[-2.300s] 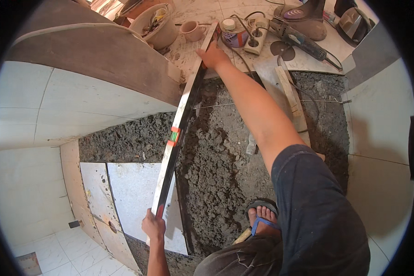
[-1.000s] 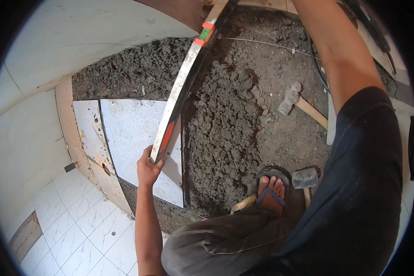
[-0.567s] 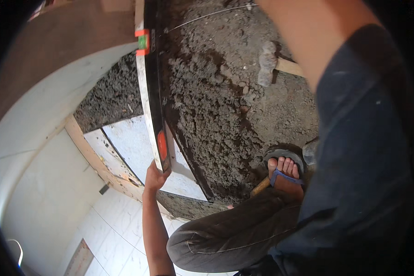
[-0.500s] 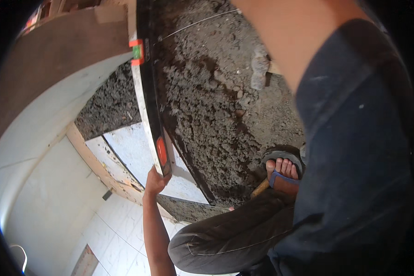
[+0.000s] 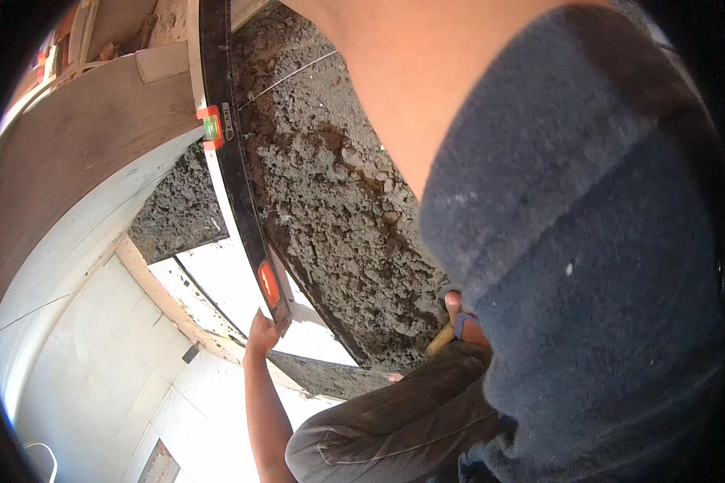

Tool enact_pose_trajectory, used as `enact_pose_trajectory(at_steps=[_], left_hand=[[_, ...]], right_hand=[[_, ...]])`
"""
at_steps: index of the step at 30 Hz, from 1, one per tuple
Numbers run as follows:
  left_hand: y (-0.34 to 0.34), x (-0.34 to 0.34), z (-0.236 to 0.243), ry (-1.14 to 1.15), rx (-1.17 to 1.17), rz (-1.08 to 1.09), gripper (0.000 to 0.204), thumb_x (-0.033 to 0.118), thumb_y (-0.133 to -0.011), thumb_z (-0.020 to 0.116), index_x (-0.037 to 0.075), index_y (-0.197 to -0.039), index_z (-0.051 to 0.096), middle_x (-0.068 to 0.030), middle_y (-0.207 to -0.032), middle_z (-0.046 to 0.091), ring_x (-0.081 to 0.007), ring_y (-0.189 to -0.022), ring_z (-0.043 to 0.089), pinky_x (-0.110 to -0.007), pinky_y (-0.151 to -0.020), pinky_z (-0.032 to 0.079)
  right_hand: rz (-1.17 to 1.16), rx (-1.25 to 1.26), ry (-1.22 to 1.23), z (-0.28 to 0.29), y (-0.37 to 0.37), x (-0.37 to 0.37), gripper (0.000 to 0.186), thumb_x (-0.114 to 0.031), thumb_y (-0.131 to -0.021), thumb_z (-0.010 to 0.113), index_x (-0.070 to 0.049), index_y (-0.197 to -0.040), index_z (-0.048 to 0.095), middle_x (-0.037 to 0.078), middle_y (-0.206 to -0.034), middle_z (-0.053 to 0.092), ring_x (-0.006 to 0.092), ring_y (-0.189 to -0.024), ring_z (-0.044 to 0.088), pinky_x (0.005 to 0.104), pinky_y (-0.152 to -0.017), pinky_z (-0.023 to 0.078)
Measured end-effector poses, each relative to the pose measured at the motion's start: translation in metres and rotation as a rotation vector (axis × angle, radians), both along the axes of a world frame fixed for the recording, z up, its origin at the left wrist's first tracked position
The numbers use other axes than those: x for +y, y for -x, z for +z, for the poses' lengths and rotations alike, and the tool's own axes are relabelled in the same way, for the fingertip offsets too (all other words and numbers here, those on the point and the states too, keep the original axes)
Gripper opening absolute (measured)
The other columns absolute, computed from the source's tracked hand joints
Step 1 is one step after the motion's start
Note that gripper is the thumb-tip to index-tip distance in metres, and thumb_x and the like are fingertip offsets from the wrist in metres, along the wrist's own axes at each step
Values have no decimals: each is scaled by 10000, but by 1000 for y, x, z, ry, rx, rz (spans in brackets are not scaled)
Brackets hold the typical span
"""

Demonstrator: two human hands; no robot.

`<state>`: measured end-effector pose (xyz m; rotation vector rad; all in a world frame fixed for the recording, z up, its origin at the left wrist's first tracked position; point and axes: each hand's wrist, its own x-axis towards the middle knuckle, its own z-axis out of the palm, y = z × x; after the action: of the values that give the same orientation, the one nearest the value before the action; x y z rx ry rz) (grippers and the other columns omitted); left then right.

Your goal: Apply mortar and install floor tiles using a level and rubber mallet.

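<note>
Spirit level [image 5: 232, 173], 10 o'clock: 1. Green vial [image 5: 210, 128] showing in it: 1. Left hand [image 5: 265, 332], between 7 and 8 o'clock: 1. Light floor tiles [image 5: 318, 335], 7 to 8 o'clock: 2, both partly covered. Small dark block [image 5: 189, 354], 8 o'clock: 1. White string [image 5: 289, 80], 11 o'clock: 1. Foot [image 5: 470, 328], partly hidden, 4 o'clock: 1. Yellowish handle [image 5: 441, 339], near 5 o'clock: 1. Dark sleeve [image 5: 572, 217], 3 o'clock: 1.

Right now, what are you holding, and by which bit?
The left hand holds the spirit level by its near end. The right hand is out of view.

Dark blue short sleeve [image 5: 556, 185], pale flecks; dark grey-brown trousers [image 5: 395, 414], long seam; blue sandal strap [image 5: 460, 324]; left hand [image 5: 263, 332] bare.
</note>
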<state>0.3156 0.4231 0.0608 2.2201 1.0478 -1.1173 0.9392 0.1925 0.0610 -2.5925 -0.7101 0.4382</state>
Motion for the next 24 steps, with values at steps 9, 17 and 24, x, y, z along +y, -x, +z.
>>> enact_pose_trajectory(at_steps=[9, 17, 24], left_hand=[[-18, -15, 5, -240, 24, -162, 357, 206, -811, 777, -59, -988, 616, -277, -843, 691, -455, -834, 686, -469, -732, 536], [-17, -4, 4, -228, -125, -120, 363, 197, -809, 740, -38, -1071, 651, -275, -895, 708, -472, -907, 683, -488, -774, 541], [-39, 3, 13, -333, 15, -135, 346, 185, -796, 725, -2, -1084, 686, -260, -937, 720, -449, -931, 695, -482, -795, 548]], right_hand=[[36, 35, 74, 8, 0, 9, 803, -144, -904, 695, -13, -1571, 268, 235, -1637, 226, 413, -1486, 306, 511, -1197, 333], [83, 143, 219, 14, 0, 20, 877, -111, -875, 746, -16, -1585, 239, 238, -1648, 199, 426, -1490, 294, 518, -1199, 331], [198, -155, 266, 10, 16, 15, 1023, -131, -840, 801, -34, -1611, 137, 235, -1662, 147, 456, -1492, 270, 543, -1187, 351]])
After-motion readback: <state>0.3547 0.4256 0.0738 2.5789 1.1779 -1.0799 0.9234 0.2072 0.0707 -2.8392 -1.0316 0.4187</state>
